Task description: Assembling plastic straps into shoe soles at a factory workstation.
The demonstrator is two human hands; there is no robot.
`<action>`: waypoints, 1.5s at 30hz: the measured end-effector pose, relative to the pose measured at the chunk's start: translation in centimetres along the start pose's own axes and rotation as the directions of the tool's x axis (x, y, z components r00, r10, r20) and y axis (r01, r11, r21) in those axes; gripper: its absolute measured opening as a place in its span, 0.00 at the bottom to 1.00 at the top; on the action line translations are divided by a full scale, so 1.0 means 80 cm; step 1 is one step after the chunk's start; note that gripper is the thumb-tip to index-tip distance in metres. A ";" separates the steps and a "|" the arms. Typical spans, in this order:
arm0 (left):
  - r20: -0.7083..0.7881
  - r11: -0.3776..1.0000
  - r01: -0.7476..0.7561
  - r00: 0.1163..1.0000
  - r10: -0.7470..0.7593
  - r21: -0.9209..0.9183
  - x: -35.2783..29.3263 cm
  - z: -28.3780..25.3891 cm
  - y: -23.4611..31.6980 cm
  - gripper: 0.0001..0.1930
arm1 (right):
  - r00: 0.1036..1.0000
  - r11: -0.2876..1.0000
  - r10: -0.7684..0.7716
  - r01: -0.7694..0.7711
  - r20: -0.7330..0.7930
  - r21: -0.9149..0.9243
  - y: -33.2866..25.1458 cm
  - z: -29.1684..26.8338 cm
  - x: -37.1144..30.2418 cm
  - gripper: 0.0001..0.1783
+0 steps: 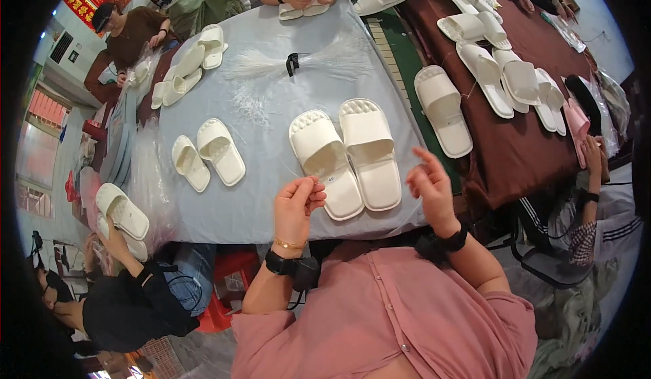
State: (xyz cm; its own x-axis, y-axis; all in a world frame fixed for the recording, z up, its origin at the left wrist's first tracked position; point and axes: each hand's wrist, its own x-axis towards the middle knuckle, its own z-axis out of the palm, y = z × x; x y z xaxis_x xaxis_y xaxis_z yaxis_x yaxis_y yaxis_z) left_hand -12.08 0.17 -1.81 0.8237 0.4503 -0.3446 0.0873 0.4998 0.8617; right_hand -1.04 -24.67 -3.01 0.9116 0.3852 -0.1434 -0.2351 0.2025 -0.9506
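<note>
A pair of cream slide slippers lies side by side in front of me, soles down: the left slipper (327,165) and the right slipper (371,155). My left hand (296,206) is closed in a pinch by the left slipper's edge. A thin clear plastic strand shows faintly at its fingertips. To the right of the pair, my right hand (432,192) is raised with its fingers bent and apart, holding nothing visible. Beyond the slippers lies a bundle of clear plastic strands (325,60) bound with a black tie (292,64), with loose strands beside it.
A smaller pair of slippers (220,152) sits on the grey-blue tablecloth (271,216) to the left. More slippers lie on the brown-covered table (522,155) at right. Co-workers handle slippers around the tables, one person (115,243) at left. A red stool (234,270) stands beside me.
</note>
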 end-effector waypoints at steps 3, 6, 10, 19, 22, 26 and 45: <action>0.052 0.999 0.027 0.998 -0.026 -0.019 -0.005 0.018 -0.013 0.09 | 0.962 0.957 -0.057 0.129 0.267 -0.260 0.009 0.031 -0.019 0.25; 0.089 0.999 0.054 0.995 -0.053 -0.006 -0.009 0.027 -0.020 0.10 | 0.924 0.912 0.009 0.149 0.383 -0.382 0.017 0.056 -0.021 0.17; 0.166 0.996 0.093 0.982 -0.093 0.013 -0.010 0.022 -0.024 0.10 | 0.922 0.832 0.005 0.211 0.386 -0.514 0.015 0.057 -0.016 0.08; 0.171 0.924 0.185 0.952 -0.253 0.336 -0.012 -0.009 -0.018 0.11 | 0.919 0.632 -0.167 0.378 0.357 -0.676 0.017 0.024 -0.029 0.07; 0.209 0.828 0.294 0.877 -0.432 0.478 -0.016 -0.011 -0.031 0.12 | 0.936 0.586 -0.137 0.340 0.324 -0.735 0.013 0.014 -0.037 0.07; 0.184 0.754 0.391 0.814 -0.551 0.528 -0.017 -0.018 -0.046 0.12 | 0.937 0.543 -0.091 0.330 0.337 -0.772 0.022 0.003 -0.040 0.07; -0.043 0.769 -0.149 0.974 0.223 0.621 0.098 -0.024 -0.010 0.19 | 0.878 0.309 -0.245 0.472 0.410 -0.826 0.040 0.054 0.098 0.09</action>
State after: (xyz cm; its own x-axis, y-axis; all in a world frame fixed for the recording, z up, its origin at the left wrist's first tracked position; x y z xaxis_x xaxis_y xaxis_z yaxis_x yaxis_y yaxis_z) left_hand -6.74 4.72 -5.91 0.7972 0.5823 -0.1593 0.2926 -0.1420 0.9456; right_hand 3.86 -17.09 -5.95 0.7200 0.6582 0.2199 0.6359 -0.4989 -0.5888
